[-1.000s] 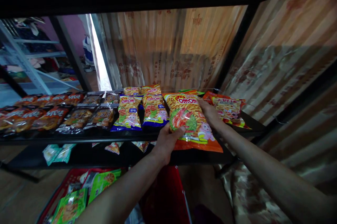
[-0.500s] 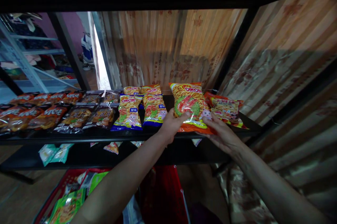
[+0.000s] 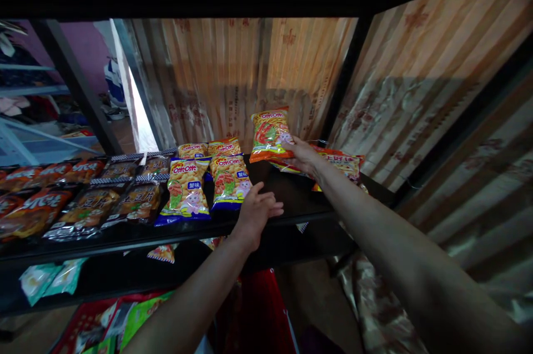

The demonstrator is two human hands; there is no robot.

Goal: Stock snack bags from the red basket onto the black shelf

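My right hand (image 3: 306, 157) grips an orange-edged snack bag (image 3: 270, 135) by its right side, holding it upright toward the back of the black shelf (image 3: 287, 193). My left hand (image 3: 258, 215) hovers at the shelf's front edge with its fingers apart and nothing in it. Just left of it stands a blue-edged snack bag (image 3: 229, 182), with a similar blue-edged bag (image 3: 187, 190) beside that one. Behind these two, the tops of two more bags show. Other colourful snack packets (image 3: 343, 165) lie right of my right hand, partly covered by my forearm.
Dark packets (image 3: 137, 201) and orange-black packets (image 3: 37, 210) fill the shelf's left side in rows. Below, a lower shelf bears teal packets (image 3: 54, 282). A red basket (image 3: 266, 309) with green packages stands underneath. Black posts and a striped curtain (image 3: 200, 76) close off the back.
The orange-edged bag has moved back, away from me, in my right hand. My left hand has let go of it and drawn back toward the shelf's front edge. The view has shifted right.
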